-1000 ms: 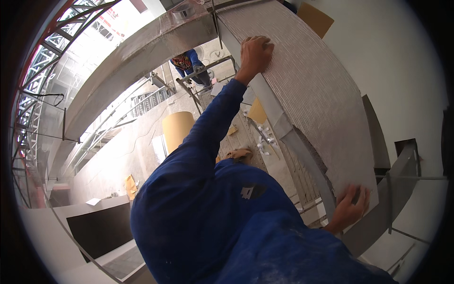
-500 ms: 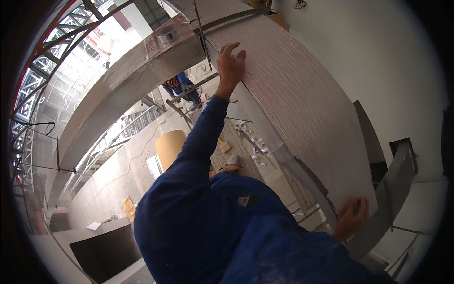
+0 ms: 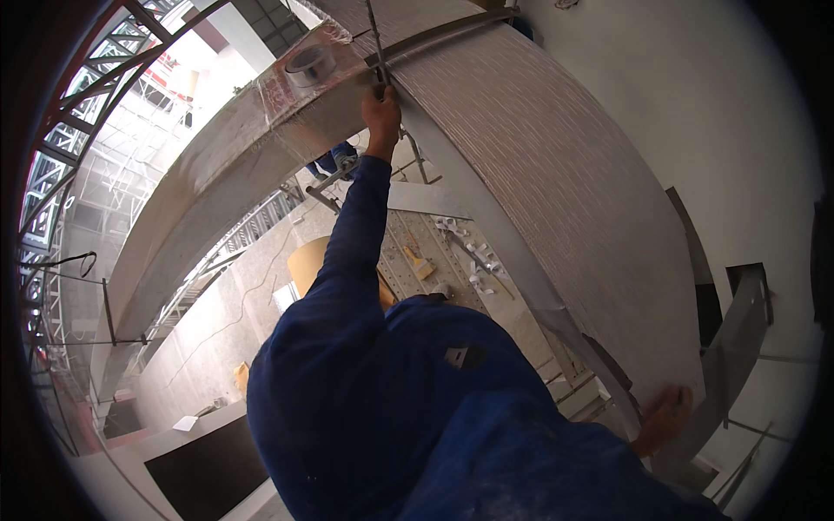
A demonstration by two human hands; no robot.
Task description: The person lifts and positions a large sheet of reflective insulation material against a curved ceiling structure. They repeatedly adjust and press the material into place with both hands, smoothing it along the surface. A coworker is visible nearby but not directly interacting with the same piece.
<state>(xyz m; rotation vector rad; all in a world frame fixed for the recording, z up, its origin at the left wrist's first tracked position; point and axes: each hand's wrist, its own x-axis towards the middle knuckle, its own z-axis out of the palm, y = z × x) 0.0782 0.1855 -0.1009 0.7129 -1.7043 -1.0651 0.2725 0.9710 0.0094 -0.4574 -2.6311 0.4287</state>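
On your left, a long silver beam-like duct (image 3: 187,195) curves from the near side to the far side, and a roll of silver tape (image 3: 310,67) rests on its far end, close to your reaching arm. Take care not to brush that roll with your sleeve, as it seems easy to knock off.

Next comes your left hand (image 3: 380,119), raised at the far corner, right where a thin upright rod (image 3: 378,43) stands beside the panel edge. Its fingers look bent, but you cannot tell from here whether they close on the rod or only touch the edge. A firm, light hold would probably serve best there, keeping clear of the rod and the crossbar (image 3: 443,36) lying over the covering.

Farther down, between your arms, a yellow brush (image 3: 420,263) and white scraps (image 3: 473,252) lie on the boards, so it is wise to mind your footing.

To the right runs the broad, ribbed silver covering (image 3: 556,165), sloping from far to near, with a ragged dark edge (image 3: 608,360) at its near left. Smooth, even pressure should suit it, as the foil face looks easily creased.

Your right hand (image 3: 667,418) is at its near end; the fingers are blurred, and their hold cannot be told.
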